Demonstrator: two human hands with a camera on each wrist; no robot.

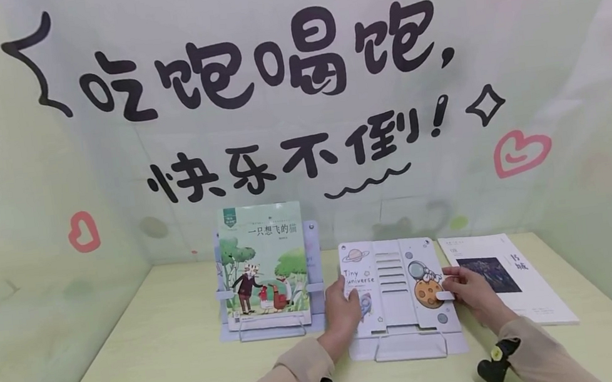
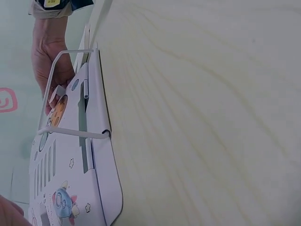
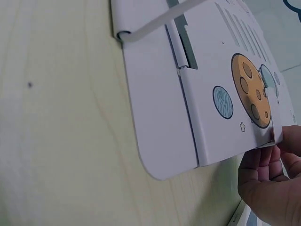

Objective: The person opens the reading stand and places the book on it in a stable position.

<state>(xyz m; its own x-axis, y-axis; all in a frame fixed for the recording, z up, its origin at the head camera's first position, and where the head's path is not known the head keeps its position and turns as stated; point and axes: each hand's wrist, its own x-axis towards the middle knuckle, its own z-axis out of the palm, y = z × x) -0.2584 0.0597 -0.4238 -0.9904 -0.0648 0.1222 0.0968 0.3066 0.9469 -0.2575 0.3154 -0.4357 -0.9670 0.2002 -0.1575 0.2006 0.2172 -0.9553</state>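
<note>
Book stand (image 1: 396, 316) on table (image 1: 172, 357), nearer right edge than left; left hand (image 1: 343, 309), right hand (image 1: 473, 291) clamped on its sides. Seemingly setting side clip (image 1: 445, 295); next move calls for steady hold.

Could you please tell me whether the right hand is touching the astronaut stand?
Touching: the right wrist view shows the right hand pinching the side edge of the astronaut stand.
</note>
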